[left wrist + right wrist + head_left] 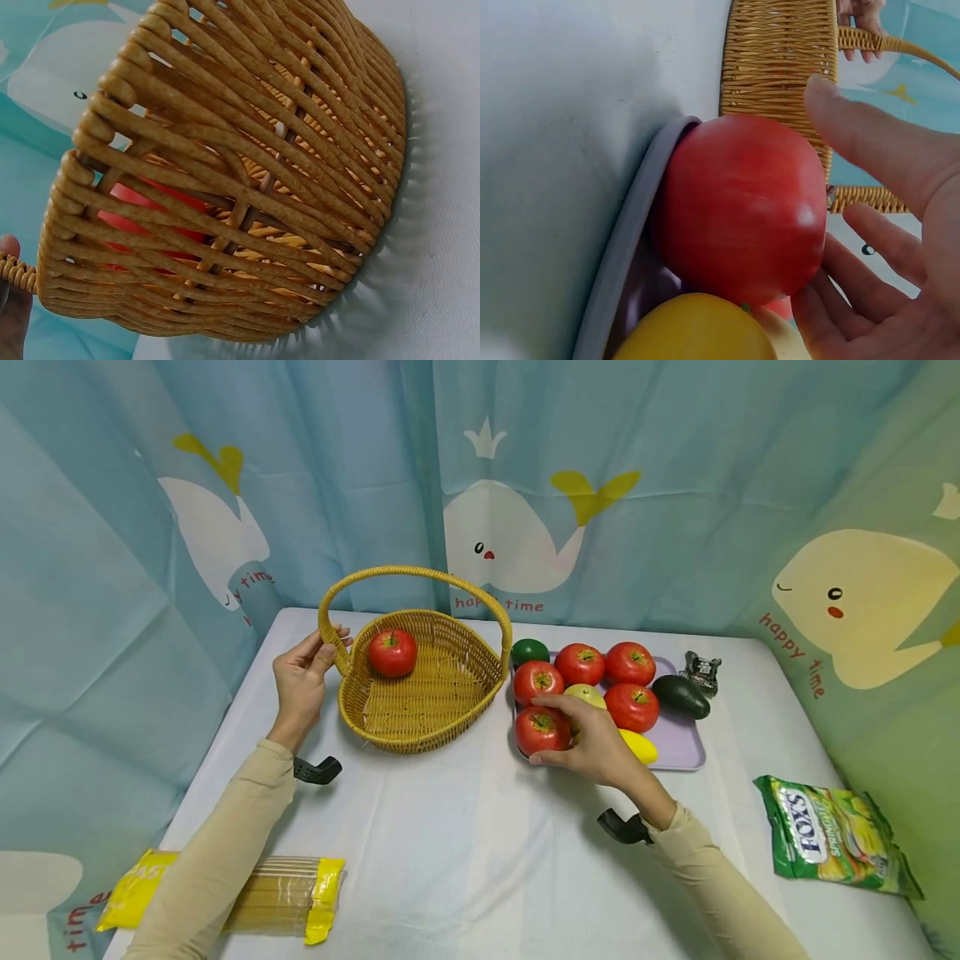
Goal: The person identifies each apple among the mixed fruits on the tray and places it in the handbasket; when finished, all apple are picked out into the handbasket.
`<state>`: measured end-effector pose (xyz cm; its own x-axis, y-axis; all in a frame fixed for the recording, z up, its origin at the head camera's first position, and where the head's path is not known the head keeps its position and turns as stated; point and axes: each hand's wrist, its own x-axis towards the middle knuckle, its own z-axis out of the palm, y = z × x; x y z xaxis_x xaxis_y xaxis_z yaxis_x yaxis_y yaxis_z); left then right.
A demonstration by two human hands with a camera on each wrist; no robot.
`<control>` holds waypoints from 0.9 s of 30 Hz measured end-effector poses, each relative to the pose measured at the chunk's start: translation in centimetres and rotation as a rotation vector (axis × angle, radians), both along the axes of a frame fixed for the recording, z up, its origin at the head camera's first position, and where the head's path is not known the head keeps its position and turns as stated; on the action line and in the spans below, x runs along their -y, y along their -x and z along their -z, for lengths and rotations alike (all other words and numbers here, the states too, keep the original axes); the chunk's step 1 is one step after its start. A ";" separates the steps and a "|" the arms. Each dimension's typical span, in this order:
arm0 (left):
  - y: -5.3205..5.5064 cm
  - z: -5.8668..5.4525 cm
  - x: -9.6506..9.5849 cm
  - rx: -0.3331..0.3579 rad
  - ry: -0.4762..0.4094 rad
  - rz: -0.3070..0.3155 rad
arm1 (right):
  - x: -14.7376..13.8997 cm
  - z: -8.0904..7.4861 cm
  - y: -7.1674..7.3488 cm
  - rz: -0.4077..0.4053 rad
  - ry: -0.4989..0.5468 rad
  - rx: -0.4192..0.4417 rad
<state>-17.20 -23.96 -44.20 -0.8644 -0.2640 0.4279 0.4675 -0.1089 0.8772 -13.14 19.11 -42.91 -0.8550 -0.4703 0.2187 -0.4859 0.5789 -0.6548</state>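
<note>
At the left end of the wicker basket (420,739), my left hand (300,681) holds the base of its arched handle (408,572). One red apple (392,653) lies inside the basket. My right hand (596,739) reaches over the lilac tray (686,756), thumb and fingers spread around a red apple (540,732) at its front left corner. In the right wrist view the thumb (847,120) stands off this apple (742,210), while the fingertips are right at its side. A yellow fruit (697,334) lies beside it.
More red apples (630,663), a dark avocado (680,697), a green fruit (529,652) and a pale yellow fruit (587,695) crowd the tray. A dark shiny packet (702,672) lies behind it. Candy bag (836,835) at right; pasta pack (277,893) under the left forearm.
</note>
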 end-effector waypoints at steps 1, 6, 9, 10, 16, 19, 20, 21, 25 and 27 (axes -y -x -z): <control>0.0 0.0 0.0 -0.001 0.001 -0.001 | 0.0 0.1 0.0 0.002 -0.005 -0.003; 0.0 0.1 0.0 0.001 0.013 -0.013 | 0.2 0.3 -0.1 -0.004 -0.038 -0.019; 0.0 0.1 0.0 0.007 0.016 -0.012 | 0.3 0.4 -0.1 -0.002 -0.073 -0.033; -0.1 0.1 0.0 0.009 0.015 -0.011 | 0.3 0.5 -0.1 0.000 -0.085 -0.038; -0.1 0.2 0.0 0.021 0.031 -0.015 | 0.5 0.7 -0.2 0.003 -0.126 -0.044; -0.1 0.2 0.0 0.019 0.031 -0.020 | 0.6 0.7 -0.2 0.006 -0.156 -0.038; 0.0 0.2 0.0 0.016 0.028 -0.020 | 0.6 0.7 -0.2 0.006 -0.167 -0.037; 0.0 0.2 0.0 0.014 0.025 -0.019 | 0.7 0.7 -0.2 0.007 -0.175 -0.036; 0.1 0.2 0.0 0.010 0.020 -0.020 | 0.8 0.6 -0.2 0.006 -0.193 -0.039; 0.1 0.1 0.0 0.009 0.014 -0.017 | 1.0 0.6 -0.1 0.006 -0.209 -0.046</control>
<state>-17.31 -23.98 -44.34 -0.8636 -0.2729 0.4238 0.4611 -0.0880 0.8830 -13.01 18.15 -43.52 -0.8492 -0.5045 0.1561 -0.5088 0.7025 -0.4976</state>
